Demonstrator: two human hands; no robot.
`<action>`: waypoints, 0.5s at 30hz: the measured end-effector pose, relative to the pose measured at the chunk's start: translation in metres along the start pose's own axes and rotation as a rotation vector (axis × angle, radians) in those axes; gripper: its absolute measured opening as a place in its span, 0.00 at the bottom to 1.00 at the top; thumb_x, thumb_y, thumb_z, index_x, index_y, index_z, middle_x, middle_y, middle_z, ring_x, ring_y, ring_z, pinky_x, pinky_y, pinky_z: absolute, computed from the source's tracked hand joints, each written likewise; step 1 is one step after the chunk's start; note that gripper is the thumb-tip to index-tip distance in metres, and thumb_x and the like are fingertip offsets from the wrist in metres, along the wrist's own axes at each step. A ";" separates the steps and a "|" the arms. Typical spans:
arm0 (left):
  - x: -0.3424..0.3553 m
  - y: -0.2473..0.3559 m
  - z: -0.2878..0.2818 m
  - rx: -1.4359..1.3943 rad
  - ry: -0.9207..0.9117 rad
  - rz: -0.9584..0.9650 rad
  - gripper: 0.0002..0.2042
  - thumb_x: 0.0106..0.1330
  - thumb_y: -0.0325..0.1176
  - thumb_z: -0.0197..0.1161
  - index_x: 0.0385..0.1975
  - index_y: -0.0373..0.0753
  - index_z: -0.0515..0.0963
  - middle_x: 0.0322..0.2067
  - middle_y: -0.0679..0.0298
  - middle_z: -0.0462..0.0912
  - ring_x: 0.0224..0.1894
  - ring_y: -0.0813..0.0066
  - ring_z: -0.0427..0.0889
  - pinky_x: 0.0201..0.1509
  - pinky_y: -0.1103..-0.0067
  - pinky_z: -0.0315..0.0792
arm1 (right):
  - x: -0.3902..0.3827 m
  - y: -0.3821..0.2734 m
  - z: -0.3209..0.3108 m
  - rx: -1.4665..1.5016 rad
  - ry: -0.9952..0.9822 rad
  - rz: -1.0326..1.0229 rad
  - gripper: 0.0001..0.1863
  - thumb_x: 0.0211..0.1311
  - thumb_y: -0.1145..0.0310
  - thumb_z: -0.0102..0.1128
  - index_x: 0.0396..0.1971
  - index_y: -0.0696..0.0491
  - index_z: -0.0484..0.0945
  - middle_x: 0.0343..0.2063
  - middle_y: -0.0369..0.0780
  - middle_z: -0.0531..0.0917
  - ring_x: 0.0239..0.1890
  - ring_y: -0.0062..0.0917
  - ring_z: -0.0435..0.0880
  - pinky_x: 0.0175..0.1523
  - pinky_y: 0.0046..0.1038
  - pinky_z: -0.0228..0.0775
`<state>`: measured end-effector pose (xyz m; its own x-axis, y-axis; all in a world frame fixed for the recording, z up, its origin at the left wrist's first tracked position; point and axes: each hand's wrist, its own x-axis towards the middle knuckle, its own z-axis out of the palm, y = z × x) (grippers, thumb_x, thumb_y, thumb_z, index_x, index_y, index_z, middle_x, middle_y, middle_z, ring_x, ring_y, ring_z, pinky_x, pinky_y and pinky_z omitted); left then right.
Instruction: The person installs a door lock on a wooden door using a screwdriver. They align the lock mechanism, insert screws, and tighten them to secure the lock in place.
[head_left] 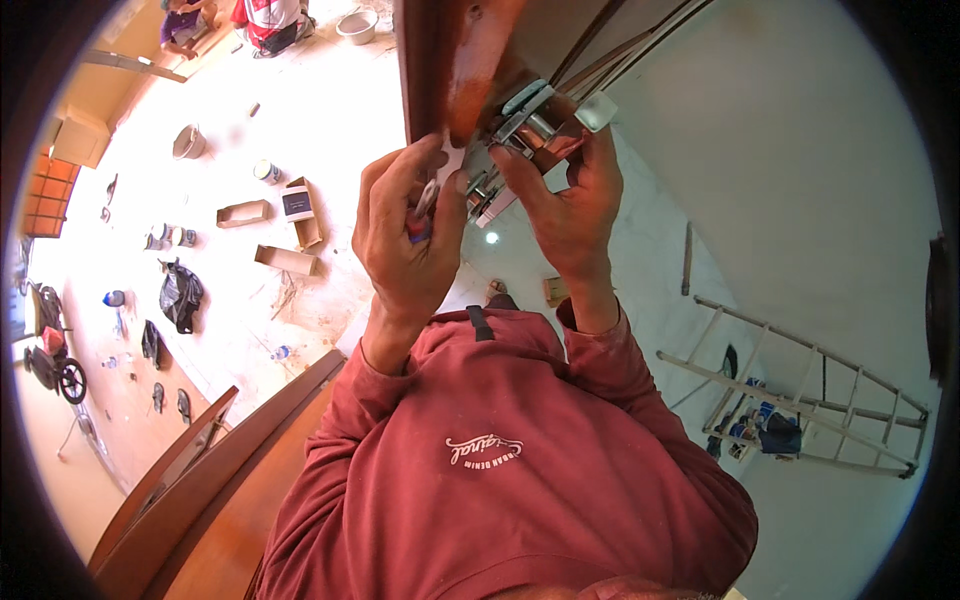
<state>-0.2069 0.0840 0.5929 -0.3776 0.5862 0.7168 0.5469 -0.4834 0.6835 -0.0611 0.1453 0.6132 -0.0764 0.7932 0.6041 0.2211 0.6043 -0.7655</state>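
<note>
A metal fitting (537,128) is held between the right hand's (572,215) parted thumb and fingers, at eleven o'clock; a red-and-blue handle (417,226) is gripped by the left hand's (400,240) nearly closed fingers.

My left hand (408,225) and my right hand (568,205) are raised near each other; both have their fingers (375,205) bent, closed in a grip.

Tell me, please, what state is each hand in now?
Left hand: closed, holding a red-blue tool.
Right hand: partly closed, fingers around a metal fitting.
</note>
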 end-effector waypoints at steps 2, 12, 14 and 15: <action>-0.002 0.002 -0.003 0.010 0.019 -0.005 0.20 0.60 0.17 0.71 0.53 0.32 0.79 0.46 0.53 0.83 0.35 0.75 0.84 0.34 0.79 0.78 | 0.000 0.008 0.004 0.022 0.040 -0.016 0.24 0.52 0.64 0.81 0.43 0.54 0.75 0.35 0.38 0.77 0.37 0.26 0.79 0.44 0.31 0.73; 0.001 0.003 0.012 0.076 0.178 0.075 0.26 0.59 0.26 0.76 0.57 0.32 0.77 0.56 0.53 0.73 0.47 0.73 0.78 0.28 0.86 0.72 | 0.003 0.008 0.012 0.059 0.110 -0.103 0.22 0.53 0.59 0.80 0.38 0.53 0.76 0.31 0.38 0.74 0.31 0.30 0.72 0.36 0.32 0.65; 0.002 0.003 0.013 0.121 0.211 0.084 0.30 0.58 0.28 0.78 0.60 0.32 0.74 0.61 0.52 0.69 0.55 0.69 0.76 0.28 0.87 0.71 | 0.002 0.008 0.013 0.010 0.124 -0.094 0.23 0.52 0.59 0.81 0.38 0.53 0.77 0.32 0.38 0.74 0.31 0.30 0.72 0.36 0.32 0.65; 0.003 0.003 0.012 0.144 0.215 0.073 0.32 0.58 0.29 0.79 0.62 0.32 0.72 0.64 0.50 0.67 0.58 0.67 0.75 0.28 0.87 0.71 | 0.003 0.009 0.013 0.007 0.127 -0.120 0.23 0.51 0.59 0.81 0.38 0.53 0.77 0.32 0.39 0.73 0.31 0.30 0.73 0.36 0.32 0.65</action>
<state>-0.1974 0.0920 0.5949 -0.4750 0.3938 0.7869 0.6735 -0.4129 0.6132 -0.0722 0.1538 0.6050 0.0214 0.7001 0.7138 0.2111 0.6947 -0.6877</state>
